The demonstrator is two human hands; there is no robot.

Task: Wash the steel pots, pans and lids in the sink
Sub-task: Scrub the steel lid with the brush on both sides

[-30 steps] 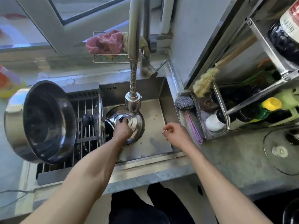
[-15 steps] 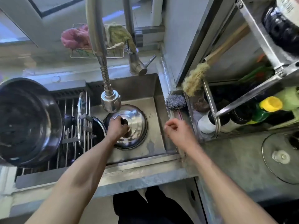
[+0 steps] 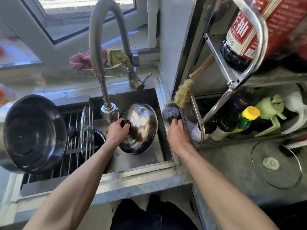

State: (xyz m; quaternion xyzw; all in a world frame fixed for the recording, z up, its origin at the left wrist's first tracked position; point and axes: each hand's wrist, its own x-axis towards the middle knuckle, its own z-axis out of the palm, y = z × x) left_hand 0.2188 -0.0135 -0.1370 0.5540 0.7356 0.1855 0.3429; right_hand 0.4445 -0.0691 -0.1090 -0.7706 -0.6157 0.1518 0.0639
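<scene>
Reaching rightward, the right hand (image 3: 178, 132) lies fingers-forward just short of the grey steel-wool scourer (image 3: 171, 114) on the sink's right ledge, its fingertips at the scourer's near edge and its grip not yet closed. The left hand (image 3: 118, 130) grips the black knob of the shiny domed steel lid (image 3: 142, 125), held tilted over the steel sink (image 3: 156, 156), so the scourer sits just right of the lid, nearest the right hand.

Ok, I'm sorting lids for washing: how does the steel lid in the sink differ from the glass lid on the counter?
The steel lid is opaque and mirror-bright; the glass lid is see-through with a metal rim. The steel lid is tilted up in the sink, gripped at its black knob by the left hand; the glass lid lies flat on the counter, untouched. Both are round, with a central knob.
</scene>
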